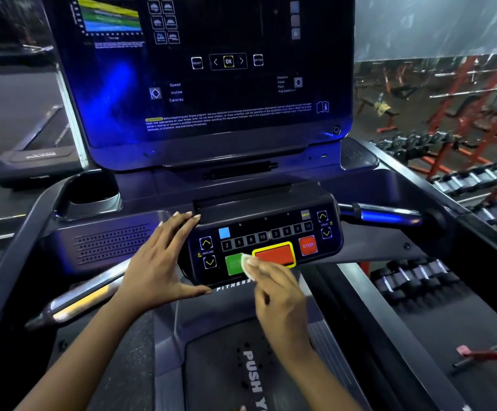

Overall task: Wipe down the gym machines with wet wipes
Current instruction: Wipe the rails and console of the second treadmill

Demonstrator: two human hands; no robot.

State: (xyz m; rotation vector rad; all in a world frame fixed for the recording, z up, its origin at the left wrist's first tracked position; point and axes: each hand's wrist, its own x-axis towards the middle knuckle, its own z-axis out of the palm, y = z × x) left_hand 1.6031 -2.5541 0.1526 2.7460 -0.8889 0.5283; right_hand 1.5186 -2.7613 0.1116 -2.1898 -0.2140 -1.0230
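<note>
On the treadmill keypad, right hand pinches a wet wipe against the green button. Left hand, fingers straight, braces the keypad's left edge.

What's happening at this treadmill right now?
A person is wiping the treadmill's control panel. The right hand holds a small wet wipe against the panel, between the green button and the yellow-framed red button. The left hand rests flat on the panel's left side, fingers at its top edge, thumb at the bottom edge. The STOP button sits right of the wipe.
</note>
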